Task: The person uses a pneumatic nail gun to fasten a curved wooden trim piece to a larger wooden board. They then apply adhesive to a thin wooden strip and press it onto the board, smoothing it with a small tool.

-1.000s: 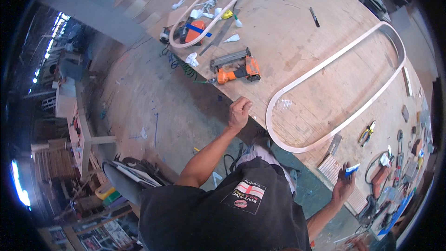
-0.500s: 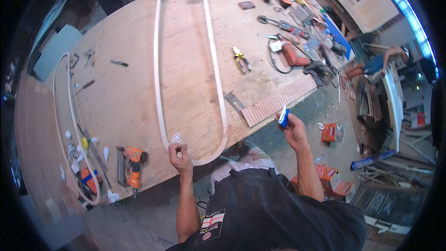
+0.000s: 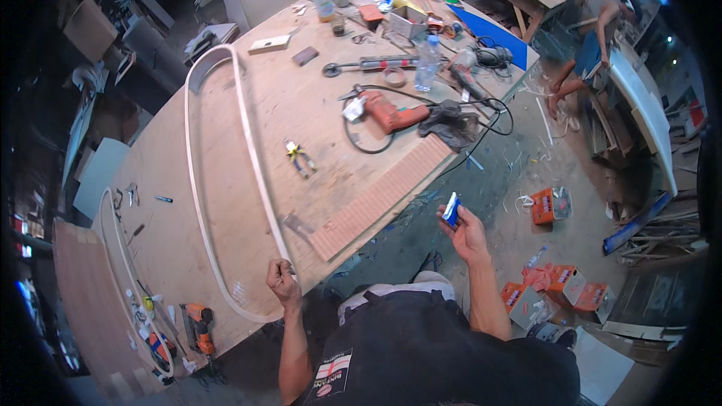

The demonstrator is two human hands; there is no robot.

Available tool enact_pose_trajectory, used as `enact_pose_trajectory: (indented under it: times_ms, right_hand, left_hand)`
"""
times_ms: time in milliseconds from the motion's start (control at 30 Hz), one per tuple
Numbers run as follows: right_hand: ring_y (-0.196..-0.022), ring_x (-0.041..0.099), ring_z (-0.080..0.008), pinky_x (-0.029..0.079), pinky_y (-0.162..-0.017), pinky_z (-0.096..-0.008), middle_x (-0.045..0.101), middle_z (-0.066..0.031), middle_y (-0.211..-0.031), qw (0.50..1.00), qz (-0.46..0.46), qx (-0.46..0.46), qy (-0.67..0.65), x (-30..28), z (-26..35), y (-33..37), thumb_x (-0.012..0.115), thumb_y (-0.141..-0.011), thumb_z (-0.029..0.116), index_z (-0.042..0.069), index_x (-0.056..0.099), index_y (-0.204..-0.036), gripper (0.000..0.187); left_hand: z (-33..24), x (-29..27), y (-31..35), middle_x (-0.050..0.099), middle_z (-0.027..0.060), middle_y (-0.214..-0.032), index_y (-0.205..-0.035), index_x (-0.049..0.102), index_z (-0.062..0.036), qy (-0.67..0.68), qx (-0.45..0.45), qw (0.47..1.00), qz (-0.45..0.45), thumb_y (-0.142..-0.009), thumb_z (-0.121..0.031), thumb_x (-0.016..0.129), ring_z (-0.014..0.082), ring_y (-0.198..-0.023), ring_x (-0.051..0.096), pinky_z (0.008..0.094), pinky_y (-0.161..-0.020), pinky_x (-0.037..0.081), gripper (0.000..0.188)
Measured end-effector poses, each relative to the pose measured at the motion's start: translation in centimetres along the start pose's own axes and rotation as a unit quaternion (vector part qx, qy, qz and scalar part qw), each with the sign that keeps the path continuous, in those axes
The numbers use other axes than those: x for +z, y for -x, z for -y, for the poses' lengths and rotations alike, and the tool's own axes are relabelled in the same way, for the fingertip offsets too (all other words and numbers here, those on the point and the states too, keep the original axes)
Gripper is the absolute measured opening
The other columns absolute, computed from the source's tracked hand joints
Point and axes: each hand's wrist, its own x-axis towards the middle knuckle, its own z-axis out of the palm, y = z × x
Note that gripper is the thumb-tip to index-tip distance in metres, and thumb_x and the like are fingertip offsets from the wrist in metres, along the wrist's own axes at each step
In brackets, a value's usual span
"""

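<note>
My right hand, raised beyond the table's near edge, is closed on a small blue-and-white packet. My left hand has its fingers curled together at the near right side of a long oval hoop of thin pale strip. Whether that hand grips the hoop or pinches something small cannot be made out. The hoop lies on the big wooden table. Right of it are yellow-and-black pliers, a ribbed wooden board and a red drill.
A plastic bottle, a caulking gun and other clutter cover the far table. An orange nail gun and a second hoop lie at left. Orange boxes stand on the floor. Another person is at far right.
The view has swung right, so the table things appear further left. My left hand has gone from the hoop's near left end to its near right side. My right hand keeps the packet.
</note>
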Motion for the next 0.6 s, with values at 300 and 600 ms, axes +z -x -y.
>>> enact_pose_trajectory:
  times_ms: [300, 600]
  right_hand:
    - [-0.114, 0.066, -0.0238, 0.051, -0.099, -0.0397, 0.068, -0.0134, -0.125, 0.989, -0.114, -0.089, -0.030, -19.7, 15.9, -1.9, 0.057, -0.105, 0.026, 0.005, 0.056, -0.138, 0.039]
    - [-0.118, 0.064, -0.0240, 0.047, -0.107, -0.0408, 0.065, -0.0117, -0.131, 0.953, -0.211, -0.149, -0.155, -28.6, 23.2, -2.7, 0.058, -0.105, 0.026, 0.008, 0.051, -0.143, 0.043]
  left_hand:
    - [-8.9, 21.5, -2.7, 0.033, -0.0046, -0.064, -0.070, 0.041, -0.0060, 0.042, 0.007, 0.999, 0.022, -0.105, -0.013, 0.060, 0.0058, -0.059, 0.033, 0.0272, -0.050, 0.026, 0.040]
    - [-26.8, 43.5, -23.3, 0.049, 0.0036, -0.083, -0.105, 0.062, -0.0018, -0.056, 0.312, 0.946, 0.073, -0.087, -0.007, 0.077, 0.0130, -0.074, 0.046, 0.0279, -0.068, 0.043, 0.024]
